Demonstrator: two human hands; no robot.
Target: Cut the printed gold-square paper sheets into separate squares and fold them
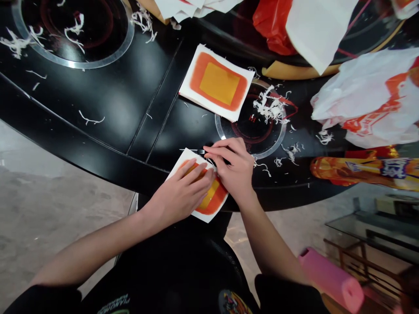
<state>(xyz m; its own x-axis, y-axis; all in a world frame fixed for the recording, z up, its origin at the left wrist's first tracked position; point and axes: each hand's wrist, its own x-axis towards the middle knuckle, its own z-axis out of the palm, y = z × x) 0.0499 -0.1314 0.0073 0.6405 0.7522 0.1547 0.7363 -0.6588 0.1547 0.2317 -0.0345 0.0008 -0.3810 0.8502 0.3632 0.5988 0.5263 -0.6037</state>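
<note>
My left hand (181,192) lies flat, fingers stretched out, on a white paper square (209,205) printed with an orange frame and a yellow middle, at the near edge of the black table (108,109). My right hand (234,168) is closed around a thin dark tool (193,151) whose tip points left along the paper's top edge. A stack of the same printed squares (218,83) lies further back on the table.
White paper shreds (271,107) are scattered over round inset rings in the table. White and orange plastic bags (369,96) lie at the right, an orange packet (360,170) beside them, and white sheets (314,30) at the back. A pink roll (330,279) sits lower right.
</note>
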